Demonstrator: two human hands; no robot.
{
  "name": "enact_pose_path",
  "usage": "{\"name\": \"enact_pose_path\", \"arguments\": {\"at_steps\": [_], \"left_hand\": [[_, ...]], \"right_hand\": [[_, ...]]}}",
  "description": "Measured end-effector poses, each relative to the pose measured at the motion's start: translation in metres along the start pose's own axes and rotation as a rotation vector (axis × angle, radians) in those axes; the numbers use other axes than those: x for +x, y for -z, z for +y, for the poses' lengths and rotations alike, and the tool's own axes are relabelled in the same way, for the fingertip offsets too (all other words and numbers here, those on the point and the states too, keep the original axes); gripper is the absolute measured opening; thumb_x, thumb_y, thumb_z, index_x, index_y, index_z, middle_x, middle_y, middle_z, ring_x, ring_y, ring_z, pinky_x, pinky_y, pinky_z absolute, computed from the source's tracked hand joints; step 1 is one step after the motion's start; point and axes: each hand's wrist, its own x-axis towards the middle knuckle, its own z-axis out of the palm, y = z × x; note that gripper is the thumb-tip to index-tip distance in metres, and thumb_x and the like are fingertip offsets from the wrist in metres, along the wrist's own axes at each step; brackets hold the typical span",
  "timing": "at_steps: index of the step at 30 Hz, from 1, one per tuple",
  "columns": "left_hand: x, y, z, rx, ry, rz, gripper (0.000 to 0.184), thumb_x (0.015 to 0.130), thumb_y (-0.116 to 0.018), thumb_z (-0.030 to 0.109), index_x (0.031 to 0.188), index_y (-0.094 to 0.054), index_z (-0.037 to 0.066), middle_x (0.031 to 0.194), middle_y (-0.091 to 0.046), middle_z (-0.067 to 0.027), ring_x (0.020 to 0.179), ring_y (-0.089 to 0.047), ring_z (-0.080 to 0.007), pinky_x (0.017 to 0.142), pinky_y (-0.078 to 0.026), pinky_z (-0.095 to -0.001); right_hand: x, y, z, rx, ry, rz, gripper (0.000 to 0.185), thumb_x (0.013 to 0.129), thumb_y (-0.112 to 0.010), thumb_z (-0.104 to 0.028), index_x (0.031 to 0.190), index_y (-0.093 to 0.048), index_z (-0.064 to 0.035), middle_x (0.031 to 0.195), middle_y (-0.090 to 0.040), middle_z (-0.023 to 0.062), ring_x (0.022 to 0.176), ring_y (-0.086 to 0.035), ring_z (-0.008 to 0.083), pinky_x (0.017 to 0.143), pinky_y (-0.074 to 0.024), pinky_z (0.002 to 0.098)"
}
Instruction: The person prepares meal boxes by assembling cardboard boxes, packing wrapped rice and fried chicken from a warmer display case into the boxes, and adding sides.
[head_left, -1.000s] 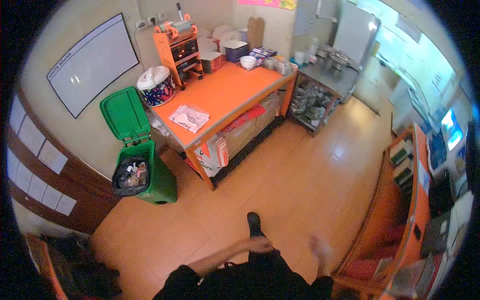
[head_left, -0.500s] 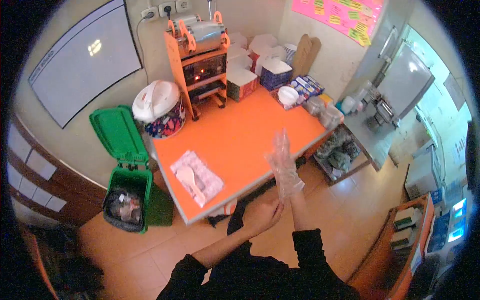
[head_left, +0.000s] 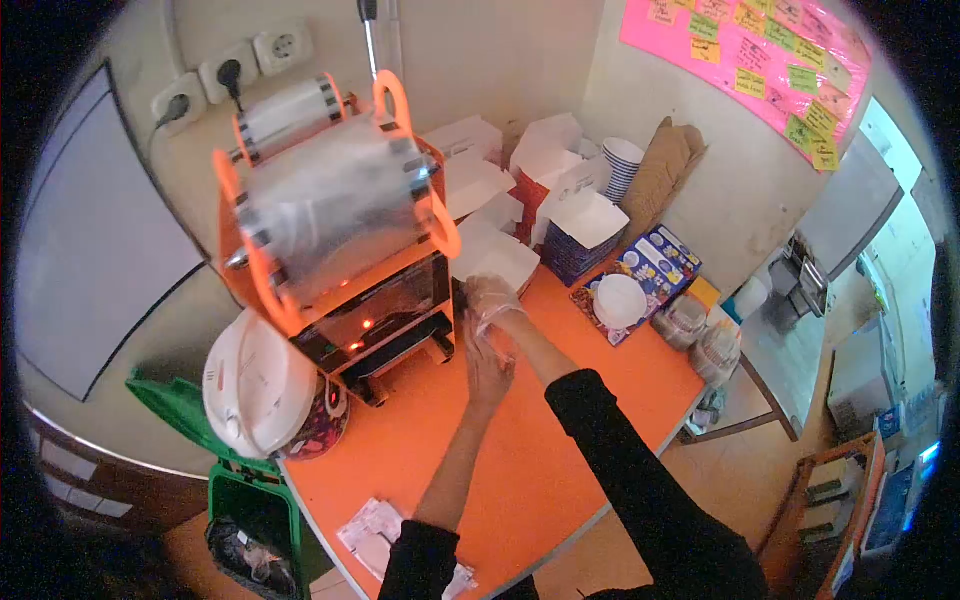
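My right hand (head_left: 494,300), in a clear plastic glove, is over the orange table at the front edge of the white-lined paper boxes (head_left: 492,255). Its fingers look curled, and what they hold, if anything, is hidden. Just below, my left hand (head_left: 487,375) reaches up close to the right wrist; its fingertips are partly hidden. Crinkled clear plastic shows between the two hands, but I cannot tell whether it is the glove's cuff or a separate piece. Left of both hands stands an orange cup sealing machine (head_left: 375,315) with film rolls on top and lit red lights.
On the orange table (head_left: 580,430) are a white rice cooker (head_left: 255,385), paper cups (head_left: 622,165), a white bowl (head_left: 620,300) on a blue box, and clear containers (head_left: 685,320). A spoon on patterned paper (head_left: 372,525) lies at the front. An open green bin (head_left: 255,500) stands left.
I have come closer to the table and the sealing machine. Both hands moved from the table's front edge to the paper boxes at the back. The gloved right hand went from outstretched to curled.
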Motion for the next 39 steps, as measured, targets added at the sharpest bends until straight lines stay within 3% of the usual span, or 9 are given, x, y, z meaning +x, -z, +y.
{"name": "enact_pose_path", "arguments": {"at_steps": [5,8,11,13,18,21,23,30,39], "left_hand": [[0.018,-0.053,-0.088,0.112,0.074,-0.004,0.073,0.093,-0.061,0.036,0.141,-0.028,-0.007,0.147,-0.032,-0.028,0.138,-0.027,-0.0475,0.116,-0.024,-0.0529],[0.028,-0.041,-0.06,0.058,0.026,0.039,0.066,0.096,-0.056,0.04,0.137,-0.034,-0.007,0.141,-0.04,-0.0265,0.134,-0.034,-0.0471,0.115,-0.026,-0.0524],[-0.021,-0.095,-0.161,0.014,0.026,0.104,0.06,0.097,-0.052,0.041,0.13,-0.041,-0.007,0.132,-0.047,-0.0277,0.125,-0.042,-0.0458,0.111,-0.033,-0.0517],[0.013,-0.062,-0.077,0.196,0.025,0.304,0.06,0.092,-0.06,0.037,0.129,-0.041,-0.007,0.13,-0.046,-0.0303,0.122,-0.044,-0.0453,0.107,-0.036,-0.0512],[-0.004,-0.077,-0.124,0.761,0.039,0.099,0.079,0.081,-0.076,0.022,0.136,-0.027,-0.006,0.134,-0.039,-0.0283,0.123,-0.042,-0.0443,0.105,-0.038,-0.0497],[0.003,-0.059,-0.097,-0.178,0.16,0.071,0.073,0.083,-0.072,0.028,0.134,-0.032,-0.005,0.133,-0.041,-0.0264,0.124,-0.042,-0.0432,0.105,-0.039,-0.0498],[-0.002,-0.057,-0.096,0.355,-0.097,0.173,0.068,0.083,-0.071,0.031,0.131,-0.038,-0.004,0.133,-0.042,-0.0246,0.122,-0.043,-0.042,0.104,-0.038,-0.05],[0.018,-0.047,-0.05,0.761,0.004,-0.057,0.07,0.088,-0.057,0.053,0.131,-0.047,-0.001,0.136,-0.045,-0.0217,0.127,-0.039,-0.0448,0.11,-0.029,-0.0567],[-0.086,-0.053,0.039,0.645,-0.254,0.317,0.081,0.084,-0.054,0.063,0.13,-0.046,-0.003,0.136,-0.04,-0.0282,0.128,-0.034,-0.0502,0.106,-0.027,-0.0632]], "right_hand": [[0.017,-0.015,0.04,0.084,0.125,-0.133,0.028,0.081,-0.055,-0.019,0.098,-0.069,-0.0024,0.1,-0.068,0.0218,0.096,-0.066,0.0375,0.086,-0.0514,0.0446],[0.017,-0.026,0.036,0.03,0.285,0.179,0.027,0.08,-0.056,-0.018,0.097,-0.069,-0.0022,0.098,-0.068,0.0229,0.091,-0.067,0.038,0.083,-0.0531,0.0452],[-0.012,0.059,0.002,0.133,-0.127,-0.072,0.026,0.08,-0.056,-0.018,0.094,-0.071,-0.0022,0.099,-0.068,0.0216,0.093,-0.067,0.0366,0.081,-0.054,0.0443],[-0.012,0.073,0.01,0.059,-0.062,0.123,0.026,0.084,-0.053,-0.019,0.087,-0.073,-0.0023,0.1,-0.068,0.0204,0.094,-0.067,0.0346,0.079,-0.0548,0.0435],[-0.016,0.053,-0.005,0.307,-0.073,-0.068,0.032,0.082,-0.057,-0.019,0.106,-0.069,-0.0023,0.115,-0.066,0.0225,0.107,-0.065,0.0352,0.088,-0.0533,0.0427],[-0.019,0.023,-0.003,0.202,-0.04,-0.032,0.03,0.086,-0.053,-0.023,0.095,-0.072,-0.002,0.108,-0.068,0.0208,0.103,-0.066,0.0327,0.088,-0.0515,0.0449],[0.008,-0.006,0.009,0.164,0.125,-0.115,0.025,0.081,-0.058,-0.022,0.086,-0.073,-0.003,0.096,-0.07,0.0202,0.093,-0.069,0.0344,0.083,-0.0537,0.0457],[-0.019,0.026,0.013,0.361,-0.039,0.089,0.019,0.077,-0.06,-0.016,0.086,-0.072,-0.0033,0.088,-0.07,0.0206,0.085,-0.069,0.0374,0.078,-0.0551,0.0473],[-0.213,0.097,0.045,0.491,0.09,-0.009,0.024,0.081,-0.054,-0.016,0.093,-0.073,-0.0072,0.1,-0.07,0.0193,0.097,-0.067,0.0365,0.086,-0.0528,0.0469]]}}
